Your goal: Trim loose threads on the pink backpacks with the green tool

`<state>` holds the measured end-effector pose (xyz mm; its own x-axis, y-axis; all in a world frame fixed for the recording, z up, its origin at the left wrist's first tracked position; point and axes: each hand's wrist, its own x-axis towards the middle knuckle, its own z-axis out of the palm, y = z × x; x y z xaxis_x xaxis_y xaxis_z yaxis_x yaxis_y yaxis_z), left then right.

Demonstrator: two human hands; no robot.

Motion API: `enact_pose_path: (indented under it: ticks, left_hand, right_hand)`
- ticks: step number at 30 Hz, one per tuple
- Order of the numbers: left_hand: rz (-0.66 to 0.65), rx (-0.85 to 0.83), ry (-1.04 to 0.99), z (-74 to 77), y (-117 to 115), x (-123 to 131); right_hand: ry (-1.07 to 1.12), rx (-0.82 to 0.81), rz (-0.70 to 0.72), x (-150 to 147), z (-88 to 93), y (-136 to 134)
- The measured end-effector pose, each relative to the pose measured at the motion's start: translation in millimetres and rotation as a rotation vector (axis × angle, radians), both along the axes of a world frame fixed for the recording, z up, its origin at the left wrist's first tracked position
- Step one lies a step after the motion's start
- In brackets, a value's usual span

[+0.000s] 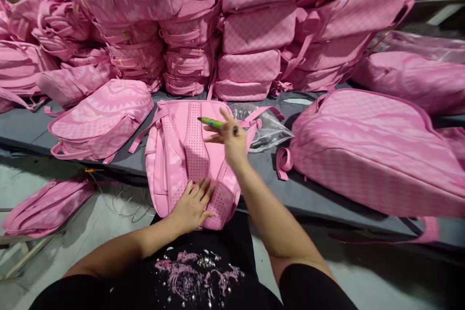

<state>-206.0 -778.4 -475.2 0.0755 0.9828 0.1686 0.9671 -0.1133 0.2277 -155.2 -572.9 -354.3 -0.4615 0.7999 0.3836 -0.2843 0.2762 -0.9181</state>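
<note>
A pink backpack (178, 155) lies on the grey-covered table in front of me, its padded, perforated back panel and straps facing up. My left hand (192, 206) rests on the near end of that panel, fingers spread and flat. Above the backpack's right side is my right hand (232, 138), which grips a green marker (210, 122) with a dark tip pointing left. Some fingers of this hand stick out apart from the marker. Just right of the backpack, a clear plastic bag (267, 128) lies partly beneath its strap.
Stacks of pink backpacks (250, 31) line the back of the table (254, 184). One patterned backpack (105, 116) lies to the left, and a large one (378, 150) to the right. Below the table's left edge, another pink bag (47, 206) rests on a low support near an orange-handled tool (92, 170).
</note>
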Motion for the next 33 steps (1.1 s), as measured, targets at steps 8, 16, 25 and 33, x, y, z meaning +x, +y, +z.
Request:
enact_pose_path:
  ticks: [8,16,25,33]
  left_hand:
    - [-0.007,0.197,0.018,22.8,-3.6,-38.6]
    - [-0.526,0.022,0.374,113.7,206.6,-69.6]
    - [-0.476,-0.063,0.421,140.3,250.1,-101.5]
    - [-0.377,-0.022,0.507,145.1,240.9,-111.5]
  right_hand:
    - [-0.049,0.489,-0.433,46.4,-124.0,-58.3]
    - [-0.086,0.429,-0.55,58.8,-149.4,-70.2]
    - [-0.14,0.477,-0.469,63.3,-157.3,-69.8]
    - [-0.126,0.163,-0.537,71.4,-137.4,-61.2]
